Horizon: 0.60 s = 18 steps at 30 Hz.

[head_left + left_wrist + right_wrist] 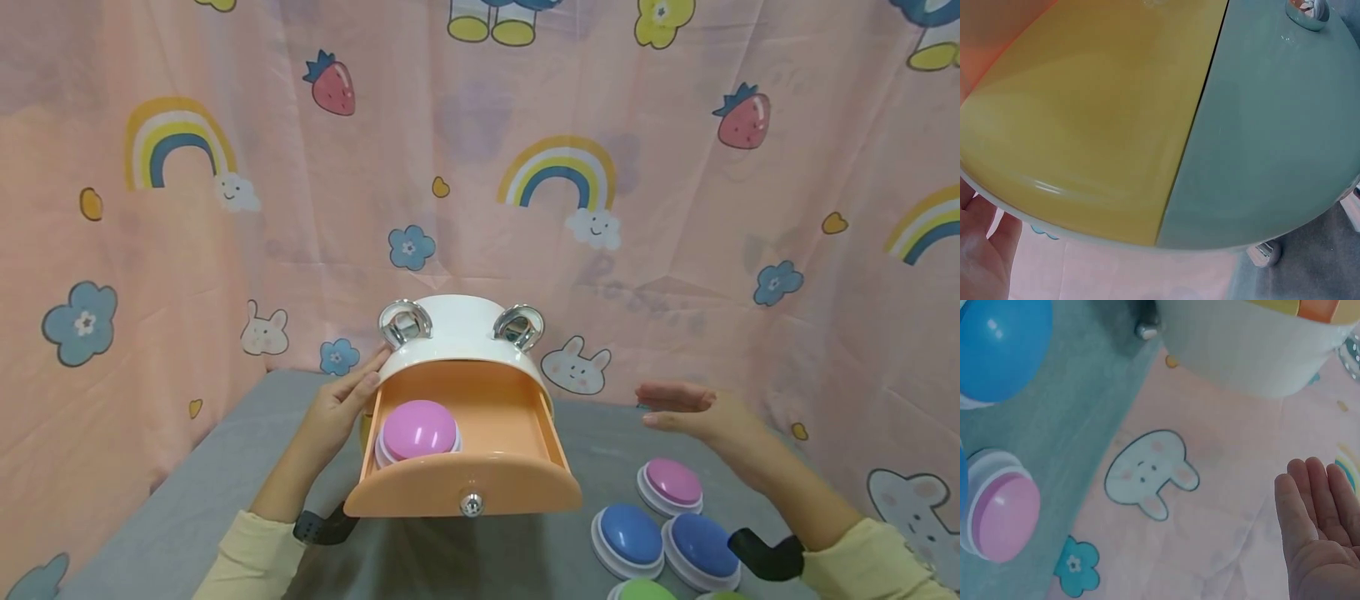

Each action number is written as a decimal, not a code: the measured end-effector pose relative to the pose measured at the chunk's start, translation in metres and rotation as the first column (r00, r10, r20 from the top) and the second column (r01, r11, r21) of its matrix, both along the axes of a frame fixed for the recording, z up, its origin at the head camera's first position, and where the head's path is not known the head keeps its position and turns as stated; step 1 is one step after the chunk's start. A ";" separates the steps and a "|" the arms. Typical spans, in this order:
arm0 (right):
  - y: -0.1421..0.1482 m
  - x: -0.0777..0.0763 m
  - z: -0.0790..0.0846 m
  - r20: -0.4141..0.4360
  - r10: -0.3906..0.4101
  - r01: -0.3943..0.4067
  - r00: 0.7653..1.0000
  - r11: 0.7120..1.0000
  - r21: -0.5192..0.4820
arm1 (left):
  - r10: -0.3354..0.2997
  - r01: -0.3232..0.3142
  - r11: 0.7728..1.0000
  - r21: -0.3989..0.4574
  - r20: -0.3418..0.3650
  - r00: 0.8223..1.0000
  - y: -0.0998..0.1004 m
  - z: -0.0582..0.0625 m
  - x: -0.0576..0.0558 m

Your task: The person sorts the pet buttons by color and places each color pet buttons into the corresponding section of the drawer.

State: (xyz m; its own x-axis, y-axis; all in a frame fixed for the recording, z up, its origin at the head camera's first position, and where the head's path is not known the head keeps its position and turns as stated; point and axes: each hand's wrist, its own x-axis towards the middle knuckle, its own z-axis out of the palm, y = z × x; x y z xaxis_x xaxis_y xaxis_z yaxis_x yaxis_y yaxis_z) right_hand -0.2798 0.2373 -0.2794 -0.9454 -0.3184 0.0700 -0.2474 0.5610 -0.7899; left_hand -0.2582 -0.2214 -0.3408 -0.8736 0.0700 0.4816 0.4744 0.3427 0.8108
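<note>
Grey table [225, 487] underneath, and right at the front two lime-green push buttons [642, 591] just peek into the picture, cut off below. Behind them, two blue push buttons [632, 534] sit side by side, then a pink push button [673, 482] beyond.

Across to the middle: an orange drawer [412, 489] is pulled well out, silver knob [472, 504] facing us, and a lilac-pink push button [419, 429] sits in its left front corner! Left hand [339, 414] is up against the cabinet's side, fingers mostly straight, that grip more a steadying touch than a clamp. Right hand [686, 408] hangs over the table, fingers extended, thumb apart, nothing in the grip.

Danger here, I'd say: with the drawer this far out, more weight up front or a press on its lip could tip the white-topped cabinet [457, 329] forward if the left hand slackens. A hard shove could send that loose button sliding, or jam its dome under the shell. Behind the twin silver bells [406, 323], the pink rainbow-print curtain [667, 167] closes the scene.
</note>
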 end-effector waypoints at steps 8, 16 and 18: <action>0.023 -0.006 -0.010 0.019 -0.045 0.045 0.999 0.999 0.000 | 0.001 -0.001 1.000 -0.001 0.001 1.000 0.001 0.000 0.000; 0.046 -0.015 -0.021 0.016 -0.090 0.089 0.996 0.995 0.052 | 0.000 0.000 1.000 -0.001 0.004 1.000 0.001 0.001 0.001; 0.052 -0.017 -0.028 0.009 -0.095 0.094 0.995 0.992 0.079 | 0.002 -0.002 1.000 -0.004 0.005 1.000 0.001 0.001 0.002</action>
State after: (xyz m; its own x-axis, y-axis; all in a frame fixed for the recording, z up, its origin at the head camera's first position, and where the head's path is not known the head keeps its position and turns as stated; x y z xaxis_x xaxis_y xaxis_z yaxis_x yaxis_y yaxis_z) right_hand -0.2971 0.2892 -0.3070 -0.9721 -0.2315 0.0365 -0.1808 0.6417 -0.7453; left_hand -0.2566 -0.2206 -0.3400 -0.8761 0.0701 0.4770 0.4698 0.3466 0.8119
